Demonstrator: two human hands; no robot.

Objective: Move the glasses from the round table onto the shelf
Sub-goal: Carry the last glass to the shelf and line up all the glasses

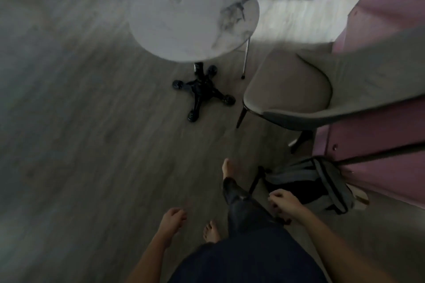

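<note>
Hanging empty, hands (173, 217) well short of round table (193, 16)

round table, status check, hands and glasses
Left hand and right hand empty. Round table shows no glasses. Chair beside it.

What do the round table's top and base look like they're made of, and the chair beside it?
Round table top: likely marble or marble-look stone, white with grey veining, smooth, slightly glossy. Base: probably cast metal, glossy black with highlights. Chair: seemingly upholstered in matte beige fabric or faux leather, on thin dark legs. Motion blur leaves all of this uncertain.
</note>
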